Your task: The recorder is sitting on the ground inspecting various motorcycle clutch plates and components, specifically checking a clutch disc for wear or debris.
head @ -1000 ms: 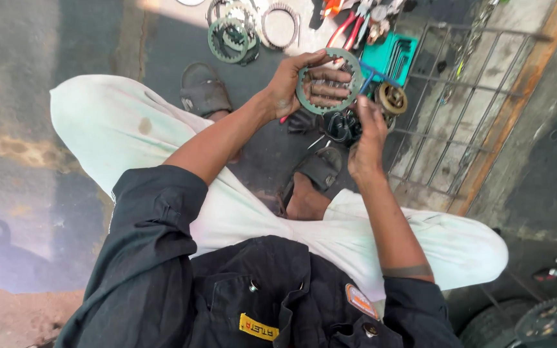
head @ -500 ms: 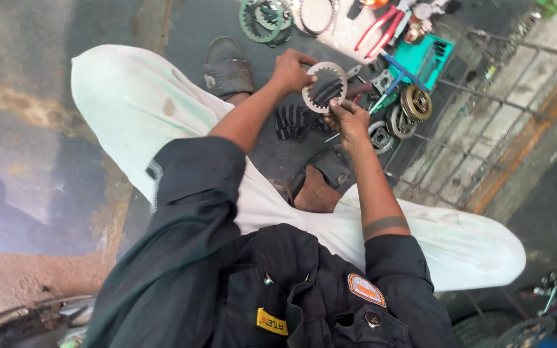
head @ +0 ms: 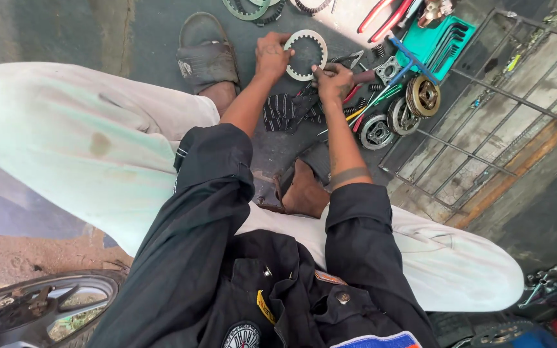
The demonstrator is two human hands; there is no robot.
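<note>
A person squats on the floor (head: 130,38), both arms stretched forward over the knees. The left hand (head: 272,55) grasps a flat toothed metal ring (head: 306,55) by its left edge, fingers clenched on the rim, so the ring is held up flat toward the camera, likely to keep its face in view. The right hand (head: 333,80) meets the ring's lower right edge; its fingers are curled tight around what looks like a dark tool handle, though the exact tool cannot be told. The two hands frame the ring from opposite sides, which steadies it.

Taking the ring as the landmark: just left of it sits a dark sandal (head: 206,55) on the person's foot. Directly below it lies a striped dark rag (head: 285,111), close enough to wipe parts. To its right lie a teal tray (head: 434,40) with hex keys, a brass-coloured round part (head: 423,96), and two grey round parts (head: 378,131) beside it, all within easy reach. Above the ring more toothed rings (head: 253,8) lie flat, and up to its right red-handled pliers (head: 381,14). Further right a metal grate (head: 485,129) lies over the floor. Far below-left of the ring, a motorcycle wheel (head: 40,309) shows at the frame edge
</note>
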